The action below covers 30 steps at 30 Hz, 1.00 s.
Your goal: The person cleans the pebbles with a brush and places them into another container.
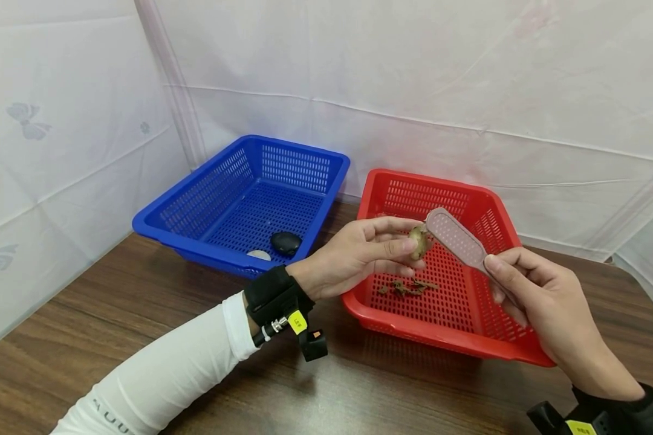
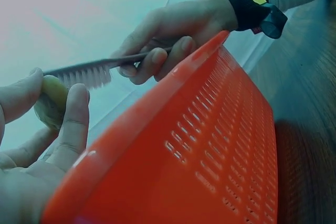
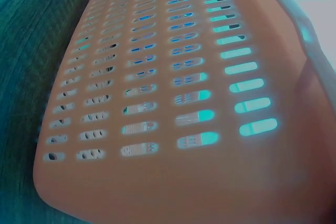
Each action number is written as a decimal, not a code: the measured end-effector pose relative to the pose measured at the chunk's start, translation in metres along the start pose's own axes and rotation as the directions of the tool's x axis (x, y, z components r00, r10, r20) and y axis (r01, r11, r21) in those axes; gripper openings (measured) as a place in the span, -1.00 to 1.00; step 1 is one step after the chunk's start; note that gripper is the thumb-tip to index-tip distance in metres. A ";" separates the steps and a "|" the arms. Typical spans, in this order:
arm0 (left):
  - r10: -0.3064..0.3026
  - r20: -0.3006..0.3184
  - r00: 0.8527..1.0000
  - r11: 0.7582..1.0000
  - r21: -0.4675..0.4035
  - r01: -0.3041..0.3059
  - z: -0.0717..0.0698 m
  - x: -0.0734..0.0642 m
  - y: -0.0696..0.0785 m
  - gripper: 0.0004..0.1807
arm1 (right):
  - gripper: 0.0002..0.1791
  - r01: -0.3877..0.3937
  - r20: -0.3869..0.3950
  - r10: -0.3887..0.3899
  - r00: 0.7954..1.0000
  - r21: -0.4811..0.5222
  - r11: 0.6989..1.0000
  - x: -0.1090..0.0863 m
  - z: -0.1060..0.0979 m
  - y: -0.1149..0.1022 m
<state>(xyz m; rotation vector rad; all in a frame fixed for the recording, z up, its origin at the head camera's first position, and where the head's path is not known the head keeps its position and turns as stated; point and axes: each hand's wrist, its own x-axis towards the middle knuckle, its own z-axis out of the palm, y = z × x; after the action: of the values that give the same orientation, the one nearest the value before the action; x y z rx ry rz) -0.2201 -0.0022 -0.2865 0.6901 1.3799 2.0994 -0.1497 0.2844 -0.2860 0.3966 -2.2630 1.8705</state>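
Note:
Between its thumb and fingers my left hand [image 1: 361, 254] pinches a small rounded yellowish-brown stone [image 1: 419, 243] over the red basket. A dull pink brush [image 1: 457, 238] is held by its handle in my right hand [image 1: 544, 302]. In the left wrist view the pale bristles [image 2: 89, 76] point down, and the brush's head end meets the top of the stone. Brown-green scraps [image 1: 408, 288] lie on the floor of the red basket [image 1: 413, 329] under the hands. The right wrist view shows only the basket's slotted wall [image 3: 157, 182], with both hands hidden.
A blue basket [image 1: 190, 175] stands at the left with a black stone [image 1: 285, 243] and a whitish stone [image 1: 259, 255] in it. Both baskets rest on a dark wooden table [image 1: 283, 399]. White sheeting [image 1: 413, 72] hangs close behind and at the sides.

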 end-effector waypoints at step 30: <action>0.005 0.002 1.000 1.000 -0.013 -0.005 0.000 0.000 0.001 -0.52 | -0.91 0.019 -0.034 -0.019 0.999 -0.003 1.000 -0.001 0.001 -0.001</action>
<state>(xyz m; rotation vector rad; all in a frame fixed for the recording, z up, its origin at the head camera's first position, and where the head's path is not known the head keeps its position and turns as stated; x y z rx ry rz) -0.2201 -0.0026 -0.2857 0.6910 1.3631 2.1087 -0.1484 0.2830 -0.2856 0.3814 -2.2315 1.8508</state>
